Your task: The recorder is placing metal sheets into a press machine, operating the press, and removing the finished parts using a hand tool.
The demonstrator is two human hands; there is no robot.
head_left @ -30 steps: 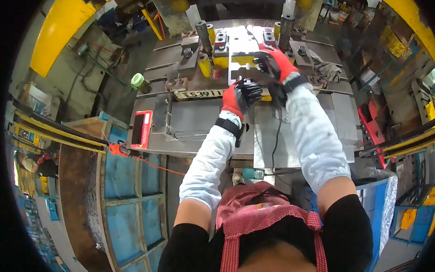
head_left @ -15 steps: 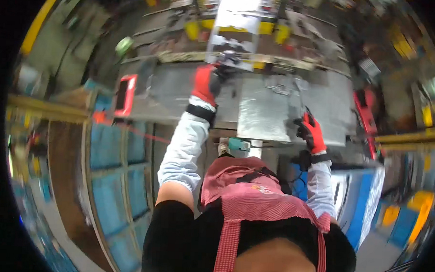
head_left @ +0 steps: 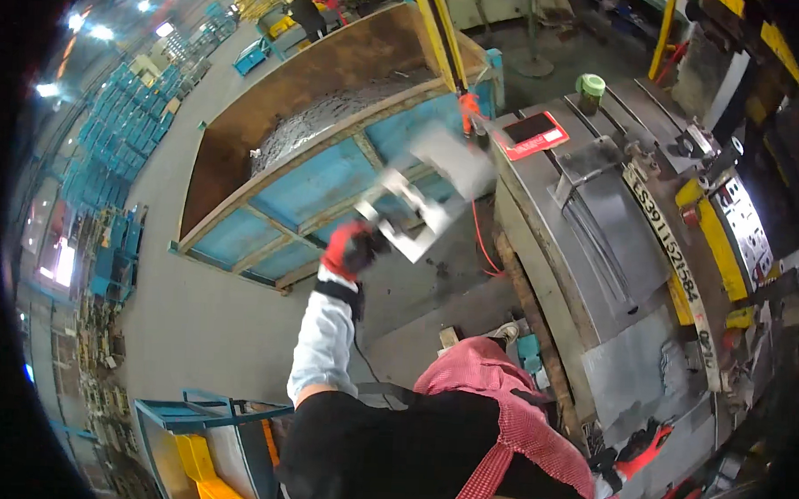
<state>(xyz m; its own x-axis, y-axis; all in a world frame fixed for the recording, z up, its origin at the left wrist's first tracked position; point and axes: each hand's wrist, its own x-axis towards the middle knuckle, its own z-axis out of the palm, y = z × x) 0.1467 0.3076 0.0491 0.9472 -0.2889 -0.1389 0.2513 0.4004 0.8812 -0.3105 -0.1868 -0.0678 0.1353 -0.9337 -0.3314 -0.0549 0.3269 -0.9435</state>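
My left hand [head_left: 351,250], in a red and black glove, reaches out to the left, its fingers closed on the edge of a sheet-metal scrap piece [head_left: 422,237] with large cutouts. The scrap's far end is smeared by motion, in front of the blue side of a large scrap bin [head_left: 298,246]. At the lower right, my right hand [head_left: 643,447], gloved alike, is low over the press table beside a flat metal sheet [head_left: 629,367]. A thin rod [head_left: 691,407] seems to run out from its closed fingers; the grip itself is partly hidden.
Metal scraps [head_left: 334,115] lie inside the bin. On the press table [head_left: 614,275] are a red-framed pad [head_left: 534,134] and a green-lidded jar [head_left: 590,91]. A yellow post [head_left: 446,40] stands at the bin's corner. Another person [head_left: 302,9] is far off.
My view has swung left toward the bin. My left hand has moved from the die area out to the left, now with the scrap piece. My right hand stays by the press table.
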